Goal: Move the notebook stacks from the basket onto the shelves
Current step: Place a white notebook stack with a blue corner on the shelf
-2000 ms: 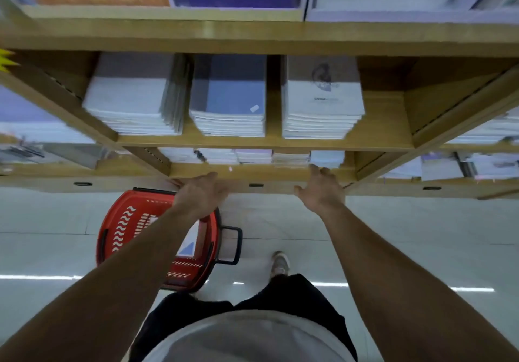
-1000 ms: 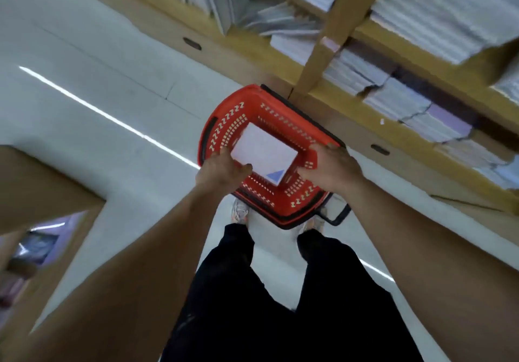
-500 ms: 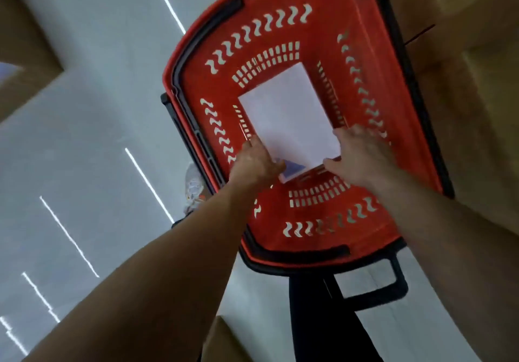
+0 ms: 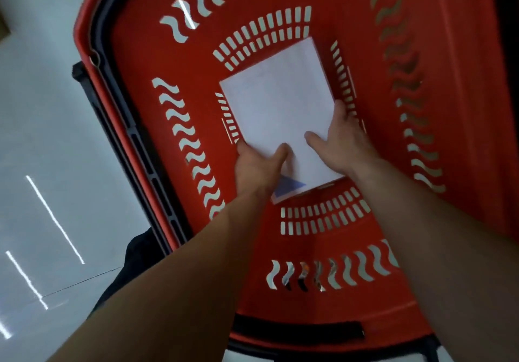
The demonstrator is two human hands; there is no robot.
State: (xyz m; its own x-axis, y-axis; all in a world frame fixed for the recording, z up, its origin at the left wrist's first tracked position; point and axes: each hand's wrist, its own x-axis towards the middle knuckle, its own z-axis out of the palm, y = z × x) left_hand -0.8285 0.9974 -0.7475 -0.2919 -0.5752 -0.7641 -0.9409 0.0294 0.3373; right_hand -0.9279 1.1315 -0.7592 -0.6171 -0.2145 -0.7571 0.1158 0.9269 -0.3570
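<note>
While both arms stretch down into the red shopping basket [image 4: 134,66], the notebook stack [image 4: 278,100] sits low in its middle, over the slotted bottom, white cover up (a blue triangle shows at the near corner). The left hand [image 4: 258,167] grips the stack's near left edge, thumb laid on the cover. The right hand [image 4: 345,142] clasps the right edge, thumb on top, fingers along the side. The basket stands on a pale, glossy floor [image 4: 42,108].
</note>
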